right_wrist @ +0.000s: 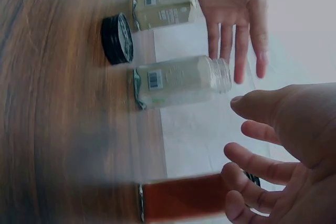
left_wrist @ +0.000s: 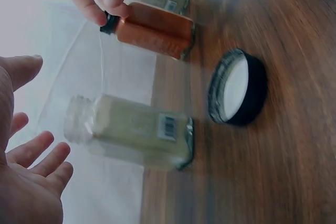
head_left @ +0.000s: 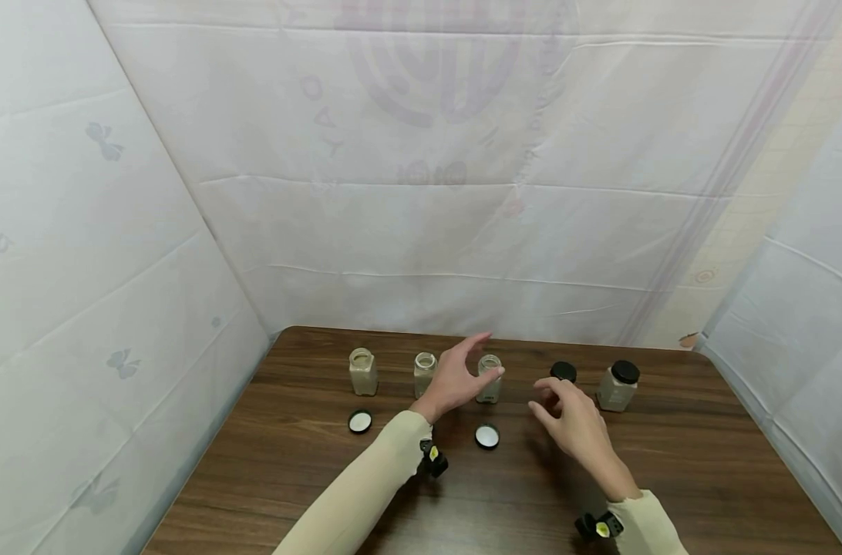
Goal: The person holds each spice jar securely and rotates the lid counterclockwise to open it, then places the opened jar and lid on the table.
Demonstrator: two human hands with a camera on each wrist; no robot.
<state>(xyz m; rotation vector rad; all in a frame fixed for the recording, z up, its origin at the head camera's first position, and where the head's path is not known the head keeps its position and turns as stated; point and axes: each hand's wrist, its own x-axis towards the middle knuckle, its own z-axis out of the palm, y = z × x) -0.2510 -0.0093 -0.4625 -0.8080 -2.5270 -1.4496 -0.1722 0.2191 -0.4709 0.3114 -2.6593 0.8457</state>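
My left hand [head_left: 456, 381] reaches over the table, fingers extended, beside the lidless glass jar [head_left: 489, 393] of pale powder. In the left wrist view there is a gap between that hand and the jar's threaded neck. My right hand [head_left: 577, 424], its fingers loosely bent and thumb spread, is in front of the jar of orange-red powder [left_wrist: 155, 30], which has a black lid [head_left: 563, 371]. Its fingertips are close to that lid; whether they touch it I cannot tell. A black lid with a white liner [head_left: 486, 437] lies in front of the middle jar.
Two more lidless jars, the far-left jar [head_left: 364, 374] and its neighbour [head_left: 423, 378], stand to the left. Another upturned lid [head_left: 360, 421] lies before the far-left one. A black-lidded jar [head_left: 615, 391] stands at right. White sheeting [head_left: 393, 231] hangs behind the wooden table [head_left: 268, 462].
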